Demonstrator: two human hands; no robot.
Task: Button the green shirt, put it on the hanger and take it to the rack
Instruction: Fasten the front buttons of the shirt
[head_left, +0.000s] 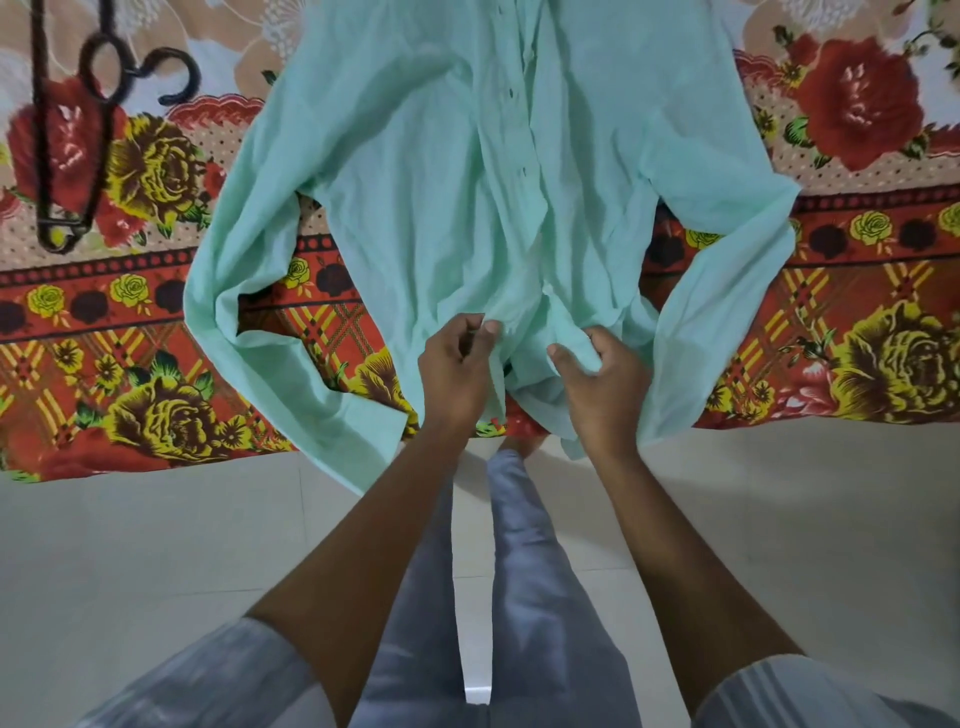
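Left hand (460, 364) and right hand (597, 374) each pinch the green shirt (415, 182) near its hem, hanger (72, 135) well apart

Both arms reach forward, left hand (460, 364) and right hand (597, 374) curled, fingers pinching.

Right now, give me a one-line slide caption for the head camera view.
Both hands, left and right, pinch the green shirt's lower front on a floral bedsheet; dark hanger lies beside it.
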